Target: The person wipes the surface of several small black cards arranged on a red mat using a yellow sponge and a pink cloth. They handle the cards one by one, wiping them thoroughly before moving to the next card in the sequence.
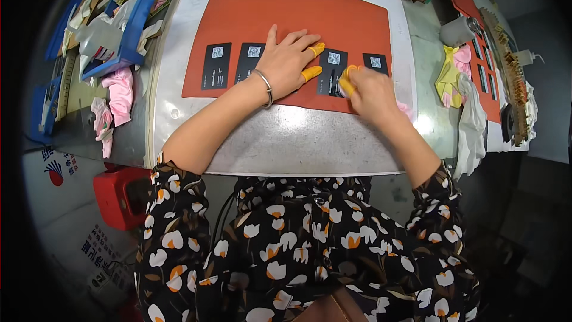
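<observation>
**Left hand pins a card, right works its edge**

Four black cards lie in a row on the orange mat [286,6] near the surface's [286,149] front edge. Left hand [287,62] is spread flat, palm down, fingers w/ yellow finger cots pressing on the third card [331,70], prob. to stop it sliding. Right hand [369,92] is curled, fingertips bunched at that card's right edge; can't tell if it grips anything. Both forearms angle inward from the front edge.
</observation>
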{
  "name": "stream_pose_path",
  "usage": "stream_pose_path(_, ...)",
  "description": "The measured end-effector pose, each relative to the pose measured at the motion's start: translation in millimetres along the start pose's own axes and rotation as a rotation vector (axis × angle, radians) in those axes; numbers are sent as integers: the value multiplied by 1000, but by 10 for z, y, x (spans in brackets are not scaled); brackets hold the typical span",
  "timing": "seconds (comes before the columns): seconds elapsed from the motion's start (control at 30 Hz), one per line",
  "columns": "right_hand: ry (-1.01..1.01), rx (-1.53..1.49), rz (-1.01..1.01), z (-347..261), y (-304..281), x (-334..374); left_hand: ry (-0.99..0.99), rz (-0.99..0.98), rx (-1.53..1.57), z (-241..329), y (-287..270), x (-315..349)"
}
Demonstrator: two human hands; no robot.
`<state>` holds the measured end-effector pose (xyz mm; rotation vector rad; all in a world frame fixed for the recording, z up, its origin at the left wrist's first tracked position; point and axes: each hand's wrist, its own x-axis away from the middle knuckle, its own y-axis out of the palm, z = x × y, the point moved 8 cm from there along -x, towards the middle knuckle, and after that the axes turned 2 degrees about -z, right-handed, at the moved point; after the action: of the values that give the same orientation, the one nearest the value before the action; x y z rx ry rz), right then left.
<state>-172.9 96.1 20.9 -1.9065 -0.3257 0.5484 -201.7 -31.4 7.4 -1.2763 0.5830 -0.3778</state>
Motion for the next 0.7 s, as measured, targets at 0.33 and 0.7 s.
stream_pose_path(0.33, 16, -30, 58, 13, 1, -210, -1, -8, -4, -3, -11, -8)
stream_pose_path(0.7, 356, -285, 17, 705, -705, 642, 29, 49, 67, 338, -114, -241)
